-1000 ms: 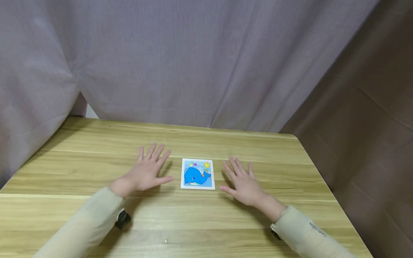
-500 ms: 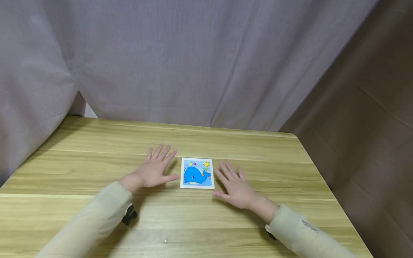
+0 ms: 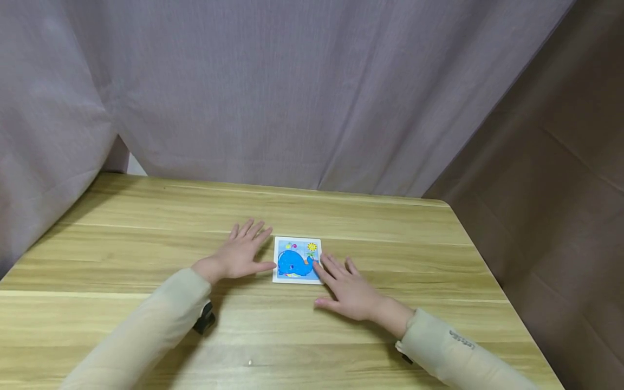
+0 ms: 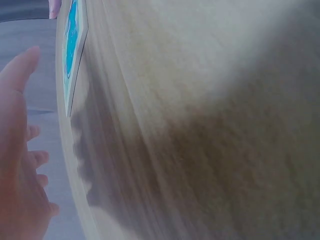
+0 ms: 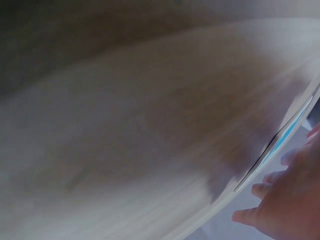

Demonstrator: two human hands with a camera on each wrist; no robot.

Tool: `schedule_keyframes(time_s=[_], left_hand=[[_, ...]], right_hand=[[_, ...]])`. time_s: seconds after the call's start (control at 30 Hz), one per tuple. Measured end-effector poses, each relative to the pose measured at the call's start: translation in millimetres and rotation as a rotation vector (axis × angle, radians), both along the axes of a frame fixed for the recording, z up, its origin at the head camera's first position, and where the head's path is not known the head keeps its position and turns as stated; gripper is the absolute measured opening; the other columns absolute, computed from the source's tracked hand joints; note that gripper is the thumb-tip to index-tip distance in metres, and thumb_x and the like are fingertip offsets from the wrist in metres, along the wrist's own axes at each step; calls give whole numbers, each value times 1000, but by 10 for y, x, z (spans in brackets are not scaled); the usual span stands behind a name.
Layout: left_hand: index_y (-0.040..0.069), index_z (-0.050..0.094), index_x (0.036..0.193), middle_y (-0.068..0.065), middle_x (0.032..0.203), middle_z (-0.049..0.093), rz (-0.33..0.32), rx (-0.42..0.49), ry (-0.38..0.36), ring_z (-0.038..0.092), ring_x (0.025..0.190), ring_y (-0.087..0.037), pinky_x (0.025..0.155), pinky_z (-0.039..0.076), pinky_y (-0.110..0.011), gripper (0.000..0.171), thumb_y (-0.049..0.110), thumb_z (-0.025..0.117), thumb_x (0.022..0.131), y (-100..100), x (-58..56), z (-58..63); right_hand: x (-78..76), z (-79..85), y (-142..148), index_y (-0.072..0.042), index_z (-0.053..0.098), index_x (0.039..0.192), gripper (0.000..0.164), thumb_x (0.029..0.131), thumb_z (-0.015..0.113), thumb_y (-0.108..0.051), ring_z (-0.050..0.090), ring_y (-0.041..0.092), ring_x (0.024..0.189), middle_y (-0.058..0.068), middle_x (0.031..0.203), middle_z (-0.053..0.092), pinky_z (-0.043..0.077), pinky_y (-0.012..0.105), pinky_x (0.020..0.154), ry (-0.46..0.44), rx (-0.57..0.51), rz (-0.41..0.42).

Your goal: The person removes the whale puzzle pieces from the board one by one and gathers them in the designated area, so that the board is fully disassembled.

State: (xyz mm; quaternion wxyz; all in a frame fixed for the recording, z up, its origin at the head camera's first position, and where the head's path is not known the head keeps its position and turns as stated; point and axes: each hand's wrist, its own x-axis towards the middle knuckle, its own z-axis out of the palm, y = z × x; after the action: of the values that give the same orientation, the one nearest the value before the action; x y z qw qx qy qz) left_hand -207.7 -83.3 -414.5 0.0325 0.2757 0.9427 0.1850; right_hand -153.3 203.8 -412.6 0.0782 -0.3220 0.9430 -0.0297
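A square picture puzzle (image 3: pixel 292 262) with a white border, a blue whale and a yellow sun lies flat on the table. To its left is my left hand (image 3: pixel 239 254), fingers spread and straight, the thumb tip at the puzzle's left edge in the head view. My right hand (image 3: pixel 352 292) is at the lower right, its fingertips overlapping the puzzle's right edge as seen from above. In the left wrist view a gap shows between the left hand (image 4: pixel 17 145) and the puzzle (image 4: pixel 73 55). The right wrist view has the right hand (image 5: pixel 290 195) beside the puzzle's edge (image 5: pixel 280 140).
The wooden table (image 3: pixel 273 336) has a small pale speck (image 3: pixel 251 362) near its front. A grey curtain (image 3: pixel 234 92) hangs along the back edge, and a brown curtain (image 3: pixel 551 162) hangs at the right.
Both hands have moved inward toward the puzzle, the left one rightward and the right one leftward. The right fingertips now overlap the puzzle's edge in the head view. The puzzle has stayed in place.
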Motion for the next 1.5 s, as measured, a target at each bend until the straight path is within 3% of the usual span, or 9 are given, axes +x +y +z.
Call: schedule_keyframes(time_s=[0.27,0.5,1.07,1.5], left_hand=[[5,27,146,-20,153,21,-20,-40,-40,13,142,-42,113,9,-61,83,57,54,86,83,-38,0],[4,32,145,-17,148,33,-13,-14,-85,28,137,-37,111,22,-58,82,56,56,85,183,-56,6],[6,32,145,-19,147,34,20,33,-242,27,138,-37,114,20,-54,77,53,53,88,315,-69,62],[-1,35,142,-22,145,37,-1,1,-258,30,136,-38,112,24,-54,76,51,52,88,350,-89,157]], right_hand=[[16,-8,-24,-16,14,151,81,90,38,-64,12,27,145,9,158,7,9,60,113,-78,50,26],[1,-4,-28,-17,16,150,79,90,39,-63,15,28,144,8,158,7,11,60,113,-100,46,42],[9,39,-43,-15,18,150,79,90,38,-63,15,29,144,10,158,9,12,60,113,-115,59,44],[12,36,-57,-15,17,150,80,90,37,-64,15,28,144,9,158,8,12,59,113,-103,62,52]])
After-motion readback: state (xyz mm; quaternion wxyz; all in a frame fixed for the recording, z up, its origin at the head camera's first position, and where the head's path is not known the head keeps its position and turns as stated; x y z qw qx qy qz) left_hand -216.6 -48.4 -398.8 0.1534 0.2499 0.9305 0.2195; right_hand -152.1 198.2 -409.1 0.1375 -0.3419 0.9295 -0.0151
